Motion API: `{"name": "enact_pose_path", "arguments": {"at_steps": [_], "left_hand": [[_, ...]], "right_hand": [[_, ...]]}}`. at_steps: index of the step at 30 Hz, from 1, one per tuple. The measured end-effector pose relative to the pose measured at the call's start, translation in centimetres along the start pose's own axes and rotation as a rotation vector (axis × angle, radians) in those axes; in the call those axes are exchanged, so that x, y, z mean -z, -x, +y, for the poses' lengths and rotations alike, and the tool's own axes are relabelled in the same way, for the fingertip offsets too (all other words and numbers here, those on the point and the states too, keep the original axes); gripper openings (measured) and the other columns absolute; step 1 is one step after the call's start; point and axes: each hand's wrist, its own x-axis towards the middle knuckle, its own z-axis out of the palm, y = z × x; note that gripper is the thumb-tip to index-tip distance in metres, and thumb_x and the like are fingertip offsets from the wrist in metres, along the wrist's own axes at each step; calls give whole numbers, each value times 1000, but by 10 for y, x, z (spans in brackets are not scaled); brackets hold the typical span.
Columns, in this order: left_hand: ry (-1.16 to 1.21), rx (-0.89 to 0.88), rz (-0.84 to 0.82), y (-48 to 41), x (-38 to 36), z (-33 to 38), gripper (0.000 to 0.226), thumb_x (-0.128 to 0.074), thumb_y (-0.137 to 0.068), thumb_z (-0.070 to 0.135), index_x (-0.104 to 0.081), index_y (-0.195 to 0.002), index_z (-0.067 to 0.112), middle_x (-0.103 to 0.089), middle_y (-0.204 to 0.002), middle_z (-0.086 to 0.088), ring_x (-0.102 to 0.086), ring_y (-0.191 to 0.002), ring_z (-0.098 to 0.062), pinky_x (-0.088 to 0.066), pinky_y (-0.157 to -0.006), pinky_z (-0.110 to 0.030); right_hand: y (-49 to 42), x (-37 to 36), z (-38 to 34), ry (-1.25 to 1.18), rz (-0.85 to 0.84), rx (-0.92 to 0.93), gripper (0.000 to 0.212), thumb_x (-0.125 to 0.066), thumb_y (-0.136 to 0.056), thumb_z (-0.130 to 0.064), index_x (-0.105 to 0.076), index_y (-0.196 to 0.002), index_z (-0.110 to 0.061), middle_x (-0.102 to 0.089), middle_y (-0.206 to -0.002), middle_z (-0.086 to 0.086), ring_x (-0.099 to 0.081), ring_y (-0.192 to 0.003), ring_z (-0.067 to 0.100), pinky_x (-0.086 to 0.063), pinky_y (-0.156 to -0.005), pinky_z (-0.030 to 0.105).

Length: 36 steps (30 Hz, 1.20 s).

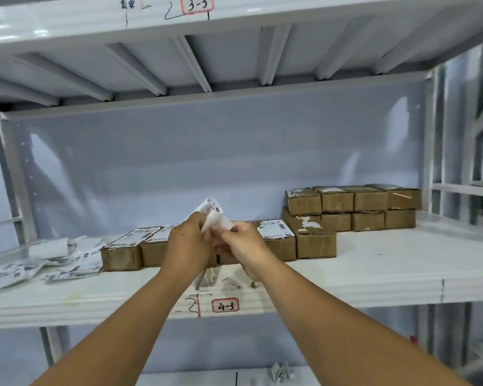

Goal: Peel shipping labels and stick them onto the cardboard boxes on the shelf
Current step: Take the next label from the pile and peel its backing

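Since the shipping label (212,210) looks thin, floppy and tacky once off its backing, I'd hold it by a corner or edge only. Grip: left hand (188,243) and right hand (244,243) both pinch it, fingers curled narrow. It sits mid-air, just above the front cardboard boxes (279,240) on the shelf (374,268).

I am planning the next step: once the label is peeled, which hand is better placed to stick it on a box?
Probably the right hand. Both hands pinch the shipping label, but the cardboard box with no label in sight lies on the right side; the left hand must cross over.
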Motion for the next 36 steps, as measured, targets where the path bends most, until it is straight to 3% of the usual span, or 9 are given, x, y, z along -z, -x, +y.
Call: {"name": "enact_pose_path", "arguments": {"at_steps": [7,11,15,18,21,25,28,31,36], "left_hand": [[238,233,17,-6,-12,10,22,-48,-93,17,-38,-74,14,-45,-68,-2,-39,-60,-20,-26,-52,-32],[554,385,78,-8,-6,11,10,-50,-93,10,-47,-84,7,-56,-84,-9,-53,-70,-20,-52,-58,-36],[888,521,103,-11,0,1,4,-49,-95,5,-52,-96,2,-58,-97,-8,-61,-83,-20,-57,-55,-20],[985,590,137,-14,7,-11,8,-49,-95,3,-51,-102,0,-56,-113,-14,-60,-93,-25,-58,-61,-23],[1079,662,210,-15,16,-22,10,-48,-95,-1,-49,-105,2,-54,-123,-15,-61,-91,-24,-57,-65,-26],[1172,685,325,-14,32,-37,29,-41,-91,-11,-33,-101,14,-48,-115,-17,-65,-71,-23,-57,-65,-24],[1193,671,324,-12,40,-48,35,-34,-89,-17,-28,-98,16,-43,-93,-13,-66,-75,-27,-55,-78,-29],[1202,656,363,-13,48,-65,33,-29,-88,-18,-35,-84,14,-35,-78,-7,-65,-78,-31,-57,-69,-25],[1058,591,406,-14,65,-92,33,-39,-88,-16,-60,-76,7,-50,-109,-15,-64,-79,-29,-56,-55,-18]], "right_hand": [[0,29,2,71,263,-20,25,-53,-92,-22,-64,-70,-17,-63,-77,6,-54,-74,20,-41,-71,32],[0,39,-3,85,355,-55,24,-48,-92,-19,-60,-76,-5,-58,-75,5,-53,-71,20,-43,-69,31],[1,47,-11,46,439,-55,30,-43,-97,-12,-58,-71,-16,-62,-78,2,-61,-58,14,-59,-66,34],[-5,47,-12,106,522,-87,33,-43,-94,-9,-56,-65,-15,-64,-76,8,-65,-65,24,-59,-71,44],[-13,49,-13,162,635,-132,24,-45,-88,-6,-65,-76,-2,-65,-76,15,-63,-66,30,-56,-59,39],[-24,52,-14,221,738,-97,13,-55,-90,-12,-58,-102,-8,-63,-101,15,-66,-84,32,-56,-77,45],[-29,42,-18,184,803,-115,16,-57,-90,-11,-45,-100,-14,-55,-110,17,-67,-79,31,-57,-71,43],[-31,31,-24,117,873,-103,20,-50,-92,-2,-40,-108,-8,-53,-103,15,-66,-81,32,-57,-69,43],[-34,-18,-25,124,693,-38,28,-33,-89,11,-32,-99,-16,-42,-82,4,-58,-56,23,-42,-45,29]]}}
